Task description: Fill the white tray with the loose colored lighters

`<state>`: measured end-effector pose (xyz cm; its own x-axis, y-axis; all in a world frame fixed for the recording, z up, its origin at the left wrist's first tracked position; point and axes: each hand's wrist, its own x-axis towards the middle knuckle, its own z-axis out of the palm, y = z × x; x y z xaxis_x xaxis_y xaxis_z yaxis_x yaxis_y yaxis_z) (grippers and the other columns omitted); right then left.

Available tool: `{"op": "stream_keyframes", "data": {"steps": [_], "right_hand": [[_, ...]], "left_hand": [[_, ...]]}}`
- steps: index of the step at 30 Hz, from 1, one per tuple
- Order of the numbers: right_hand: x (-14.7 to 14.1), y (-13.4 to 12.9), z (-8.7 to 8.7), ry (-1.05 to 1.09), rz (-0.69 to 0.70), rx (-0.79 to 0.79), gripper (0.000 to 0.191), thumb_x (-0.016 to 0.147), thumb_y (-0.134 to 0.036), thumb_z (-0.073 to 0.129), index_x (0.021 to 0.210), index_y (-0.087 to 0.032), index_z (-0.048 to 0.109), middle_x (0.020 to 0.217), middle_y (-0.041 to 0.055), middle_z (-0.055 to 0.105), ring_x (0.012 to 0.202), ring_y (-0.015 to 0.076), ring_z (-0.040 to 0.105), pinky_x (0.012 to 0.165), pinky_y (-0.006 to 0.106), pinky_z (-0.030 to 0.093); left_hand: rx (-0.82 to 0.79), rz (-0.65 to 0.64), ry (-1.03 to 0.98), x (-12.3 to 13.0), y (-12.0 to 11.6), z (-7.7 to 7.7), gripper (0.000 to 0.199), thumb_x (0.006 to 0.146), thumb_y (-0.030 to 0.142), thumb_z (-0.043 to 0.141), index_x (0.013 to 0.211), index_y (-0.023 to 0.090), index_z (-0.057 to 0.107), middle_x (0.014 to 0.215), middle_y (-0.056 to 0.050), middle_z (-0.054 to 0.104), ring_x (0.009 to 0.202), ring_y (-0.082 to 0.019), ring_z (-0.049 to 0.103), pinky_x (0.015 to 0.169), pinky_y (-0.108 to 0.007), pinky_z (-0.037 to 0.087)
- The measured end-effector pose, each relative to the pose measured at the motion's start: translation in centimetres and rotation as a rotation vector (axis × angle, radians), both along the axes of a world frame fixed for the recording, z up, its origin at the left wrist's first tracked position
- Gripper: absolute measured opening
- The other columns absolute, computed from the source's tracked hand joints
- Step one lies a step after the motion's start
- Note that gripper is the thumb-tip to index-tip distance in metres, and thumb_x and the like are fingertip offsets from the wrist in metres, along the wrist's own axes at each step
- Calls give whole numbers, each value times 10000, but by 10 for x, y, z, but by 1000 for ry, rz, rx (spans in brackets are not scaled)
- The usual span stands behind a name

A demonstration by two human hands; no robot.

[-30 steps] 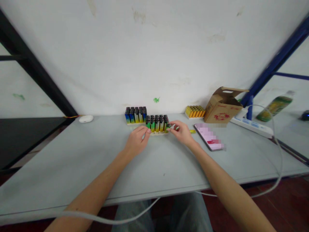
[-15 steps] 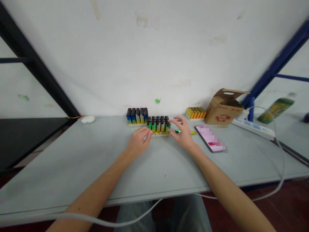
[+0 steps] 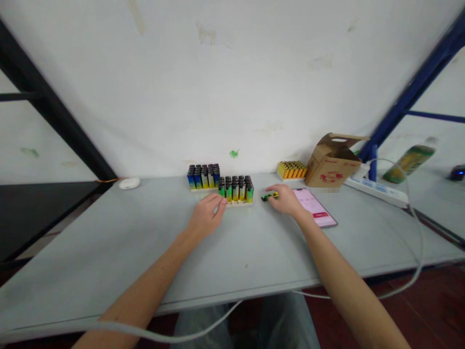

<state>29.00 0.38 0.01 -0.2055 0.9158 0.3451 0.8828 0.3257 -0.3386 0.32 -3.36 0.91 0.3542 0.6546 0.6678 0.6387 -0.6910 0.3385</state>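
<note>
Several green-yellow lighters with black tops (image 3: pixel 235 190) stand upright in a pale tray (image 3: pixel 240 204) at the centre. My left hand (image 3: pixel 208 212) is at the tray's front left corner, its fingers pressed together there; whether they grip the tray is hidden. To the right of the tray, my right hand (image 3: pixel 284 198) has its thumb and fingers around a green and yellow lighter (image 3: pixel 269 196) lying on the table. Behind and left of the centre tray stands a second group of lighters, blue and yellow (image 3: pixel 203 177).
Yellow-orange cylinders (image 3: pixel 291 169) sit in a tray by the wall, beside an open cardboard box (image 3: pixel 332 162). A phone (image 3: pixel 316 208) lies under my right wrist. A power strip (image 3: pixel 378 191) and white cable are at the right; a white case (image 3: pixel 130 183) is at the left.
My right hand has moved right, away from the centre tray, and closed around the lighter on the table. My left hand has stayed at the tray's corner.
</note>
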Motion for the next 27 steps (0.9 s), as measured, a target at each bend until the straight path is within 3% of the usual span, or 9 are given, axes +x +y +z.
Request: {"op": "stream_keyframes", "data": {"steps": [4, 15, 20, 23, 27], "right_hand": [[1, -2, -1, -134, 9, -116, 333, 749, -183, 579, 1059, -142, 691, 1092, 125, 697, 1016, 257, 626, 930, 335, 436], [-13, -4, -7, -4, -59, -73, 189, 842, -195, 571, 1017, -177, 640, 950, 95, 714, 904, 237, 646, 826, 335, 457], [-19, 0, -10, 219, 11, 147, 292, 910, -227, 454, 1157, -179, 603, 1096, 124, 665, 989, 239, 611, 860, 362, 465], [-24, 2, -8, 402, -17, 284, 337, 928, -257, 387, 1179, -140, 579, 1086, 149, 639, 984, 245, 592, 876, 386, 460], [-27, 3, -5, 609, -83, 274, 352, 868, -363, 509, 1113, -124, 590, 990, 130, 651, 878, 237, 594, 806, 382, 474]], "left_hand": [[6, 5, 10, 0, -1, 1, 352, 963, 295, 351, 780, 176, 627, 805, -72, 657, 801, -193, 610, 778, -330, 493], [-13, 12, 17, 0, -1, 0, 351, 967, 297, 352, 777, 175, 621, 816, -72, 656, 802, -190, 606, 785, -325, 484], [-29, 10, 19, 0, -1, 2, 356, 966, 303, 344, 792, 173, 626, 813, -73, 652, 806, -195, 605, 786, -329, 482], [-36, 22, 39, 0, -1, 1, 372, 968, 311, 328, 794, 173, 627, 822, -77, 654, 818, -197, 608, 798, -328, 481], [-56, 167, 92, -2, 1, -1, 449, 974, 355, 283, 762, 168, 631, 787, -91, 650, 808, -224, 609, 793, -351, 480]]}}
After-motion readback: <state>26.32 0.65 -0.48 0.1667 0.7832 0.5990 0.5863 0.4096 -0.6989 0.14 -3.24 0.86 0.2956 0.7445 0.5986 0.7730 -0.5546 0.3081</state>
